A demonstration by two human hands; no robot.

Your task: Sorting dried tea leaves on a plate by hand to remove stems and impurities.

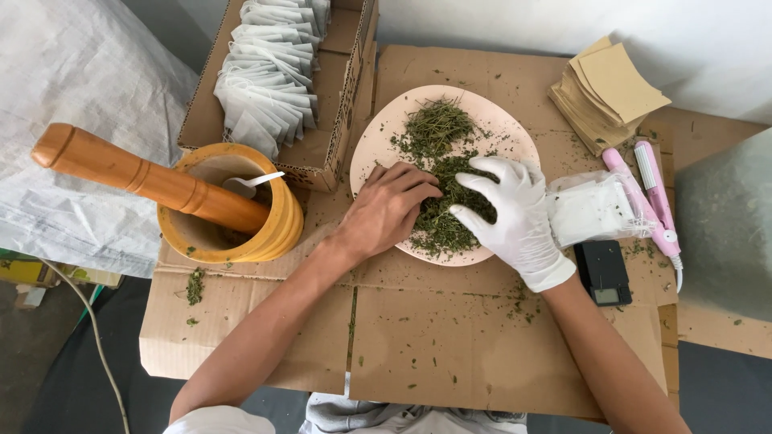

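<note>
The dried green herbs (441, 210) lie in a heap on a pale round plate (378, 145), in the middle of the cardboard-covered tabletop (434, 337). The bare left hand (388, 207) presses on the heap with fingers bent. The gloved right hand (515, 210) rests on it with fingers spread. A wooden mortar (277, 233) with a pestle (137, 178) stands to the left.

mortar (277, 233): glossy wood | plate (378, 145): matt | right glove (519, 217): smooth rubber
</note>
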